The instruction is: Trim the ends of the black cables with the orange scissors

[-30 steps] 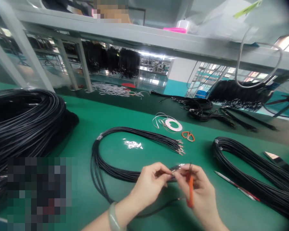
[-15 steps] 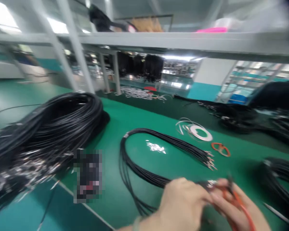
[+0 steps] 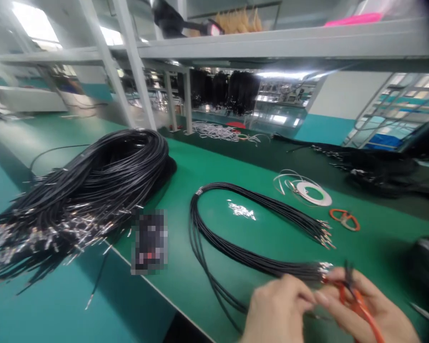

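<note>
My right hand (image 3: 379, 305) is closed around orange-handled pliers (image 3: 361, 305), their dark jaws pointing up and away. Close beside it, my left hand (image 3: 277, 309) is closed with thumb and forefinger pinched together, its fingertips meeting those of the right. What it pinches is mostly hidden; a thin strand end shows just below the fingertips. Behind both hands lies a looped bundle of black cables (image 3: 232, 250), one set of metal-tipped ends right by the right fingers. A few loose cables from this bundle pass behind the left hand.
A big heap of black cables (image 3: 128, 166) lies left, its ends over the table edge. Small shiny pieces (image 3: 241, 209), a white tape roll (image 3: 323, 197) and an orange-handled tool (image 3: 345, 220) lie beyond the bundle. A pixelated dark object (image 3: 150, 243) sits near the front edge.
The view has shifted, so the table items appear further right and sharper. My left hand has drawn back from the bundle's near ends, which now show. The pliers stay in my right hand.
</note>
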{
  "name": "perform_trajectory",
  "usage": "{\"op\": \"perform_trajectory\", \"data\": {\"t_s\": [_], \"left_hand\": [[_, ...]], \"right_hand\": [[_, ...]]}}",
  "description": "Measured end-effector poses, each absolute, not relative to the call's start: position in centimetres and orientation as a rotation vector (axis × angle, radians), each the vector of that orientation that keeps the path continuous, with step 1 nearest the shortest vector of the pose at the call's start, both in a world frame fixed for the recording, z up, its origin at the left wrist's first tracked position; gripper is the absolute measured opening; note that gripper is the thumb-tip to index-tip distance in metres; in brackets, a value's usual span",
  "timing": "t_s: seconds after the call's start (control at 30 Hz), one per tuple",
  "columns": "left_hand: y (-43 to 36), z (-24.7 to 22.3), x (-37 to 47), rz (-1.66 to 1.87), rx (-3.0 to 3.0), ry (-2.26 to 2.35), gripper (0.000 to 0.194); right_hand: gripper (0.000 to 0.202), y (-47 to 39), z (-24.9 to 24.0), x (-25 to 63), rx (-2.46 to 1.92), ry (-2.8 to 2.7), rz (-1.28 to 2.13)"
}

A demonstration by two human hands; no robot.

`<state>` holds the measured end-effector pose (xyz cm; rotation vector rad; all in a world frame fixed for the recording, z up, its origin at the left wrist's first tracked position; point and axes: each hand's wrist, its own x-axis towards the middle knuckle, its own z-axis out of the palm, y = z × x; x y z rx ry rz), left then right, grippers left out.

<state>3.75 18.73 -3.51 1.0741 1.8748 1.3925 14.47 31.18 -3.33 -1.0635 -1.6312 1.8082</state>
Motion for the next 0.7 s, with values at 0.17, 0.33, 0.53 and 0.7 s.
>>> {"op": "perform_trajectory", "data": {"t_s": [0.17,0.33,0.53,0.7], "left_hand": [[18.7,-4.0,2.6,1.552,0.667,1.467,0.004],[18.6,-4.6,2.3,1.597,0.632,1.365,0.010],[18.2,-4.6,2.3,1.627,0.638,1.354,0.021],[17.9,-5.2,2.9,1.667,0.652,1.455,0.017]], "right_hand": [[0.046,30.6,-2.2,12.9,-0.937,-1.632,2.032],[0.043,30.4,-2.6,12.6,-0.918,-1.363,2.358],[0.044,30.0,-2.9,12.6,-0.936,-1.302,2.401],[0.046,30.0,-2.8,12.4,-1.004,-1.259,2.397]]}}
